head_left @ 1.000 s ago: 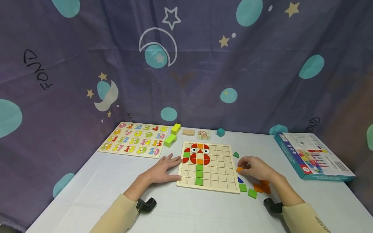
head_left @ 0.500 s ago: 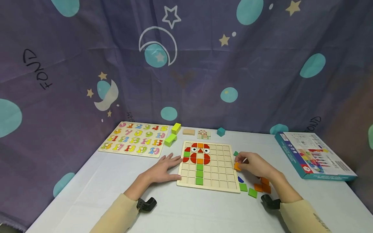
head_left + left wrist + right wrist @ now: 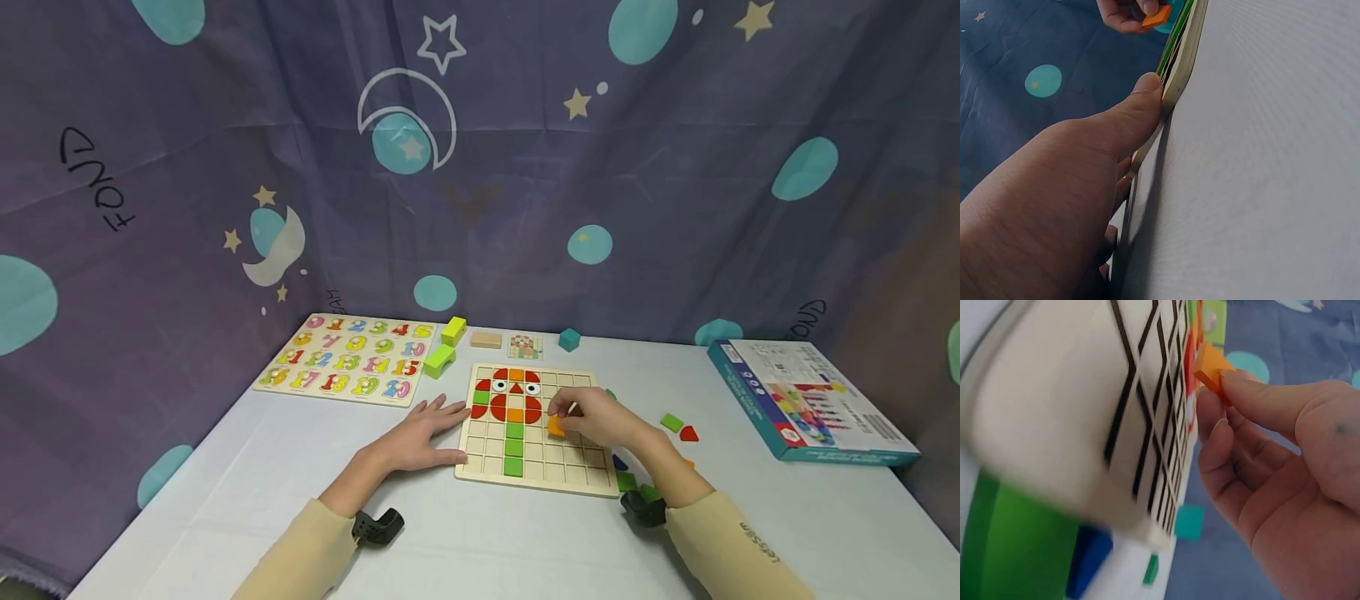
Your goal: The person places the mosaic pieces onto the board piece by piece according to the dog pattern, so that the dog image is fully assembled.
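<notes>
Evenly lit from above, soft and dimmish, with faint shadows under both forearms beside the grid board [image 3: 573, 477]. Wide-angle bowing toward the backdrop's corners. Motion-blurred and out of focus along the board's near edge [image 3: 1054, 425] at the right wrist.

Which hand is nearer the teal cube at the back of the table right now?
Right. The right hand, pinching an orange tile over the grid board, sits nearly straight in front of the teal cube. The left hand rests at the board's left edge, farther off.
</notes>
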